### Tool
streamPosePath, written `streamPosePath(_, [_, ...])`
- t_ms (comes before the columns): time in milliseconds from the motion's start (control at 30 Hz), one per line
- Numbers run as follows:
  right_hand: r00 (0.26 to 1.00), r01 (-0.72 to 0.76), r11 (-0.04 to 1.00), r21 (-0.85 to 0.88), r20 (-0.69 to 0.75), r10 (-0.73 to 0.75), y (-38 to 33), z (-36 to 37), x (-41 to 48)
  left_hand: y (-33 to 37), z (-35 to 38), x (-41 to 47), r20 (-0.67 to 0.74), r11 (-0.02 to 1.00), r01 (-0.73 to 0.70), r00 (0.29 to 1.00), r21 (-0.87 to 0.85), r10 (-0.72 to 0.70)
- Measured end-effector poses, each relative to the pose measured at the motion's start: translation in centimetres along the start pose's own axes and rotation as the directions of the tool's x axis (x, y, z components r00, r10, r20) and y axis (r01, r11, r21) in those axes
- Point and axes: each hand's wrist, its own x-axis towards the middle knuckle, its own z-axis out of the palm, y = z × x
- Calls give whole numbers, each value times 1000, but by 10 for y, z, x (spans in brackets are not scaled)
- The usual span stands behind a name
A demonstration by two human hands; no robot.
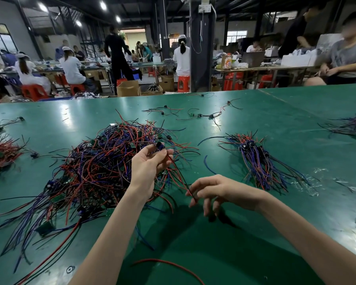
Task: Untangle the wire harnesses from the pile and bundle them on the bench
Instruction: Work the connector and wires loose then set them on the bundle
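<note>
Pinching harness [179,175] plug above pile [95,165] in left hand [150,163], tail nipped by right hand [218,190], spare fingers loose; could drag snagged neighbours along if yanked toward bundle [259,159].

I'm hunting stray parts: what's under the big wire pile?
Bench shows around the pile; green boards poke out at its near edge. Its dense middle covers whatever lies below. Left hand and right hand hold a harness nearby.
</note>
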Motion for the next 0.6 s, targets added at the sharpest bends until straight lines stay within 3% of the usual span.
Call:
streamPosePath(100, [995, -33, 999, -14, -92, 32, -6, -5, 3, 2, 6, -4, 30, 1000, 1, 1000, -3, 0])
streamPosePath(200, [955, 54, 998, 34, -293, -42, -8, -3, 10, -3, 15, -10, 101, 998, 38, 994, 41, -42])
streamPosePath(267, [925, 126, 989, 77, -369, -89, -10, 2, 16, -11, 20, -14, 161, 986, 51, 984, 157, -77])
streamPosePath(367, [885, 175, 977, 121, -455, -102, -8, 8, 23, -20, 24, -17, 191, 956, 31, 978, 291, -89])
streamPosePath(600, [833, 227, 950, 215, -549, -75, -18, -4, 22, -21, 29, -16, 199, 932, 51, 972, 358, -129])
